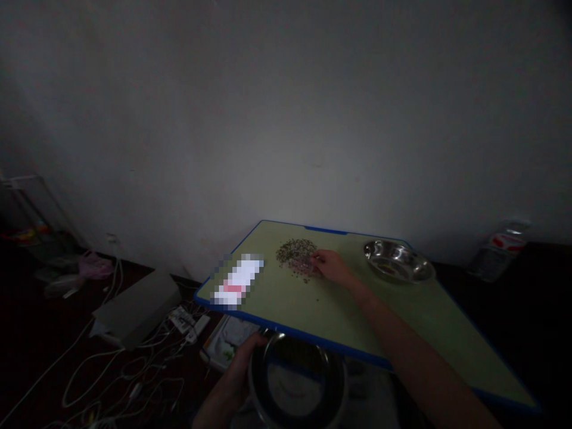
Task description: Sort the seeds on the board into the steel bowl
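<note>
My right hand (329, 267) reaches over the green folding table (286, 304) with its fingers pinched together at the right edge of a loose pile of small grains (295, 253). The pile mixes dark and pinkish bits, too small to name, and what the fingertips hold is hidden. Below the table's near edge, my left hand (241, 369) grips the rim of a shiny metal bowl (297, 381) on its left side. The bowl's inside is dark, so its contents are hard to make out.
A second metal bowl (399, 262) stands at the table's right. On the left lies a blurred-out bright phone-like object (239, 281). A plastic bottle (499, 249) is beyond the right edge. Cables (138, 375) and a grey box (138, 307) are on the floor.
</note>
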`<state>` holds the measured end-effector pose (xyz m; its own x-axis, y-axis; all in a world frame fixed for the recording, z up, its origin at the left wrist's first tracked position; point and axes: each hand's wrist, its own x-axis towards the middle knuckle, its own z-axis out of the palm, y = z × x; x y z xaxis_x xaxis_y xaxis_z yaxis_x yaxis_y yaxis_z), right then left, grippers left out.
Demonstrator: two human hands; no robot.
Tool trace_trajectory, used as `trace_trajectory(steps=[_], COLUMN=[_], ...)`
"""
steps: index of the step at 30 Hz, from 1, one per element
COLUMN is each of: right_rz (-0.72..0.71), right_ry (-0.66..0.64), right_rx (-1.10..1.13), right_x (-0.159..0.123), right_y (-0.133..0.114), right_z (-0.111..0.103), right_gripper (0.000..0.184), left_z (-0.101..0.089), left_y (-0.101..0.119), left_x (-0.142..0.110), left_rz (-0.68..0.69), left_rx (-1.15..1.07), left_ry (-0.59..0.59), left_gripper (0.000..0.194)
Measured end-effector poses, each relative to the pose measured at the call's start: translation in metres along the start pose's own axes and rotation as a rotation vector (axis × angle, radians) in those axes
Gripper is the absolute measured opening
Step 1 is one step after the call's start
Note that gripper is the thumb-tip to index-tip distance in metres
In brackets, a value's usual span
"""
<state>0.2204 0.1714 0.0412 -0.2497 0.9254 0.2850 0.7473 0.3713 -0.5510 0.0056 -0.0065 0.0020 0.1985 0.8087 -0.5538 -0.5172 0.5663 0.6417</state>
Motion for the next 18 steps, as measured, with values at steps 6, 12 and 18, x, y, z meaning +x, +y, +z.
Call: trace_trajectory(steps=[6, 12, 18], right_rz=[-0.009, -0.007, -0.026], right_ry=[0.028, -0.027, -0.027], right_rx=[-0.014, -0.032, -0.003], right_x=[0.000, -0.003, -0.004], right_y=[-0.003, -0.008, -0.007], right_z=[-0.003, -0.005, -0.002], right_gripper=[0.019, 0.019, 0.020], left_z=[-0.007, -0.007, -0.002], left_y=[-0.004, -0.003, 0.001], left_x=[0.010, 0.008, 0.005], left_rz=[0.001, -0.032, -0.010], left_rx=[0.048, 0.043, 0.075], left_ry=[0.031, 0.000, 0.026], left_gripper=[0.016, 0.019, 0.017])
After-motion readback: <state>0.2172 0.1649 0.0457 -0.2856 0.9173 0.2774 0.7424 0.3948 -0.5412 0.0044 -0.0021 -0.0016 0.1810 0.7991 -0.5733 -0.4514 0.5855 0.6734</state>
